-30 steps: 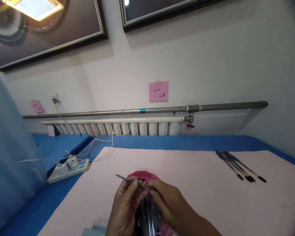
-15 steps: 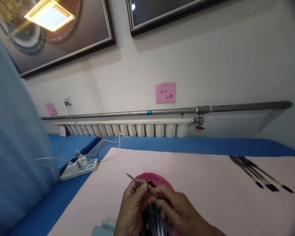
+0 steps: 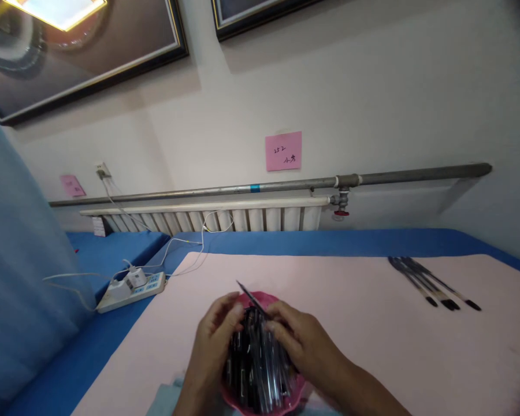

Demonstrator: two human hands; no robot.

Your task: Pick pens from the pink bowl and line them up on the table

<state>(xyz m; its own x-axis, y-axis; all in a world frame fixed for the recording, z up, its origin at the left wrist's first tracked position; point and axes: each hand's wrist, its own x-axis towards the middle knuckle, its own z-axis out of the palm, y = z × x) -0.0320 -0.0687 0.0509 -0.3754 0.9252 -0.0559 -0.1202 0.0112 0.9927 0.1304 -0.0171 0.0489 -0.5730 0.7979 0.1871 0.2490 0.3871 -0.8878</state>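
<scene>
Over the pink bowl [image 3: 272, 297] of pens [image 3: 262, 367], the right hand [image 3: 309, 341] pinches one slim pen [image 3: 251, 297] between its fingers; at the bowl's left side, the left hand [image 3: 212, 338] curves, fingers half parted, holding nothing.

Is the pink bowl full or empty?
It looks full: black and clear pens crowd the pink bowl, hiding its bottom.
</scene>
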